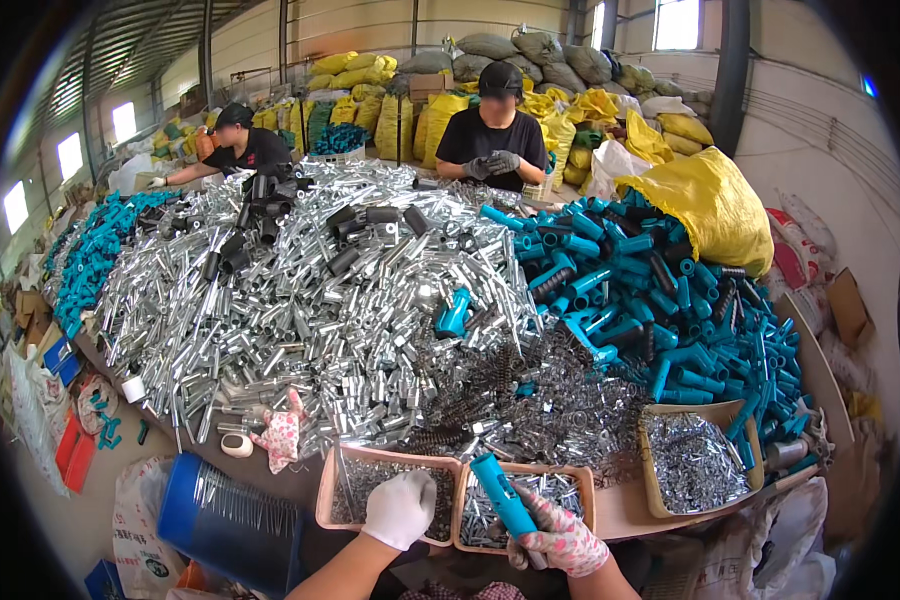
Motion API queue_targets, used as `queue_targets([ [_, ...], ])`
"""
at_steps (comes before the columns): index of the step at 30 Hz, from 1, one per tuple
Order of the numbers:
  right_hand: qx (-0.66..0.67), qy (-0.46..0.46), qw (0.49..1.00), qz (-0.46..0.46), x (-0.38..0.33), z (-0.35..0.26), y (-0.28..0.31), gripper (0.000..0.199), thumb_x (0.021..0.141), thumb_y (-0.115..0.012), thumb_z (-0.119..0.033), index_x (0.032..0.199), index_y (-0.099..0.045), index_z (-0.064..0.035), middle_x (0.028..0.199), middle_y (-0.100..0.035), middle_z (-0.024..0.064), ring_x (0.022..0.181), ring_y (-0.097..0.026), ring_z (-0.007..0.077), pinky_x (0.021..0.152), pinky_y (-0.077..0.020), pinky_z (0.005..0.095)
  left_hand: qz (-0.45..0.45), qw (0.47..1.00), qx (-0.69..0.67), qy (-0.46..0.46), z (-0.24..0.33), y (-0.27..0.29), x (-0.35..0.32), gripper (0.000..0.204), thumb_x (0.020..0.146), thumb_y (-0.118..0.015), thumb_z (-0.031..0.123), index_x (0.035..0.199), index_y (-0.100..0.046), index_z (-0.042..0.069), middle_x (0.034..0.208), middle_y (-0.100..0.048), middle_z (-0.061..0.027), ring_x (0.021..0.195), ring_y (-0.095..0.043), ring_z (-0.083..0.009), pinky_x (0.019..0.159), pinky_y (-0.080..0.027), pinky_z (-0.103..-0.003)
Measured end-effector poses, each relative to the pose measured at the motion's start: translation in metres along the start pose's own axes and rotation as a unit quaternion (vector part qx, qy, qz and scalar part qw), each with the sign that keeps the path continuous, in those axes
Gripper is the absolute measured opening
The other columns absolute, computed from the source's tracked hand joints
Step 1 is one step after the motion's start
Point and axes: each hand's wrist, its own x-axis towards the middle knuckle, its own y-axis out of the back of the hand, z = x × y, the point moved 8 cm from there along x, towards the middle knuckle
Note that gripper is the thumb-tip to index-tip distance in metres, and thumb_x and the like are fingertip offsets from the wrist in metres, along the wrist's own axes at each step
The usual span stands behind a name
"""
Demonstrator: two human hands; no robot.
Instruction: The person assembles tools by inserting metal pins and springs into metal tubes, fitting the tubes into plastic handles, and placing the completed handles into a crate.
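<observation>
My right hand [567,540], in a pink-patterned white glove, is wrapped round the lower part of a teal plastic tube [502,492]. The tube tilts up to the left, with a slot in its side, above a pink tray [590,492] of small metal pins. Over the neighbouring pink tray [327,490], which holds small metal parts, is my left hand [400,508] in a white glove. Its fingers are curled closed; whatever they may hold is hidden.
Metal tubes [370,290], dark springs [570,400] and teal tubes [610,260] are heaped ahead. A tray of metal parts [695,465] stands right, a blue bin [230,530] left. A patterned glove [282,435] lies near the trays. Two people [490,130] work across the heap.
</observation>
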Motion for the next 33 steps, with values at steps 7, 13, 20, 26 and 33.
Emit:
queue_targets([
  [7, 0.013, -0.001, 1.0, -0.012, -0.001, 0.001, -0.002, 0.088, 0.082, -0.07, -0.011, 0.152, -0.016, -0.0102, 0.115, -0.056, 0.0167, 0.076, -0.063, 0.0243, 0.064, -0.0501, 0.0337, 0.002, 1.0, -0.008, -0.02, -0.002, -0.004, 0.0, 0.016, 0.085, -0.058, 0.023, 0.079, -0.061, 0.008, 0.072, -0.063, -0.0157, 0.069, -0.063, -0.0366, 0.065, -0.051, -0.047],
  [13, -0.014, -0.002, 0.999, -0.036, -0.004, -0.002, -0.005, 0.088, 0.089, -0.065, -0.014, 0.153, -0.006, -0.0101, 0.113, -0.054, 0.0137, 0.076, -0.062, 0.0174, 0.067, -0.0495, 0.0294, -0.021, 1.0, -0.008, 0.01, 0.0, -0.005, 0.0, 0.017, 0.083, -0.059, 0.021, 0.079, -0.066, 0.006, 0.079, -0.065, -0.0165, 0.076, -0.064, -0.0363, 0.068, -0.05, -0.046],
  [20, -0.045, -0.018, 0.998, -0.032, 0.002, 0.001, -0.002, 0.095, 0.083, -0.073, -0.022, 0.152, -0.01, -0.0067, 0.115, -0.052, 0.0136, 0.078, -0.062, 0.0198, 0.066, -0.0491, 0.0317, -0.009, 1.0, 0.01, -0.014, -0.001, -0.003, 0.003, 0.022, 0.086, -0.056, 0.026, 0.077, -0.063, 0.007, 0.073, -0.063, -0.0178, 0.073, -0.063, -0.038, 0.068, -0.05, -0.048],
  [26, -0.035, -0.019, 0.999, -0.036, 0.003, 0.0, -0.006, 0.093, 0.086, -0.07, -0.022, 0.153, -0.008, -0.0065, 0.108, -0.053, 0.0115, 0.077, -0.061, 0.0178, 0.064, -0.0482, 0.0291, 0.033, 0.999, -0.02, -0.024, 0.0, 0.003, 0.003, 0.019, 0.085, -0.059, 0.022, 0.078, -0.064, 0.005, 0.074, -0.064, -0.0191, 0.072, -0.063, -0.0383, 0.067, -0.05, -0.047],
  [33, -0.061, 0.001, 0.998, -0.015, -0.003, -0.003, -0.008, 0.086, 0.091, -0.064, -0.018, 0.152, -0.006, -0.0046, 0.09, -0.059, 0.0107, 0.072, -0.059, 0.0149, 0.064, -0.048, 0.0283, 0.0, 1.0, -0.005, -0.008, -0.003, -0.005, 0.001, 0.022, 0.086, -0.056, 0.024, 0.077, -0.063, 0.006, 0.073, -0.063, -0.0187, 0.072, -0.062, -0.0386, 0.066, -0.049, -0.048],
])
